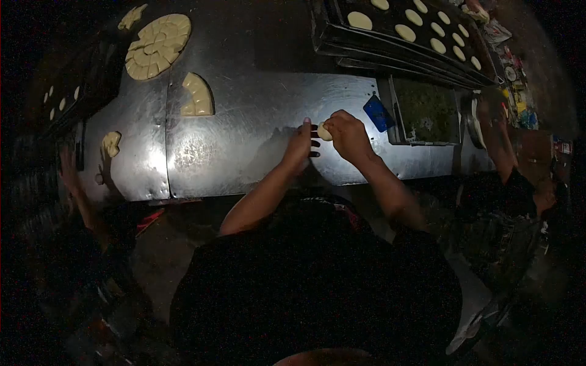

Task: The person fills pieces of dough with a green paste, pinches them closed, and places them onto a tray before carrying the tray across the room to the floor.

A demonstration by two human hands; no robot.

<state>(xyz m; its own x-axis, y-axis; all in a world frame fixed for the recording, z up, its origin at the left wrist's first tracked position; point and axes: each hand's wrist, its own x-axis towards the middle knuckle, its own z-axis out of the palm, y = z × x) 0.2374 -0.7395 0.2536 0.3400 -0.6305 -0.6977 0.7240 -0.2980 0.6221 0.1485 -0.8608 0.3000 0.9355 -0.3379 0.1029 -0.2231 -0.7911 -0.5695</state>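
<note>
**Dough ball in hand, trays partly filled**

The person stands at a steel desk (244, 122) and works a small dough ball (324, 131) between both hands. The right hand (348, 135) curls its fingers around the ball and holds it just above the desk surface. The left hand (300, 143) stands beside it, fingers straight and close together, their tips touching or nearly touching the ball; it grips nothing on its own.

Judging by how things lie, the work is somewhere in the middle. A stack of dark trays (342, 43) at the far right of the desk already carries rows of flat dough rounds (405, 32), so a good many pieces look shaped and set down. Much dough remains: a scored round slab (157, 46) at the far left, cut into small segments, a quarter-slab (197, 96) nearer the middle, and a small lump (111, 144) by the left edge.

A blue scraper (378, 113) lies to the right of the hands, next to a container of dark green filling (427, 111). Other people's arms show at the left (76, 183) and right (503, 146) edges.
</note>
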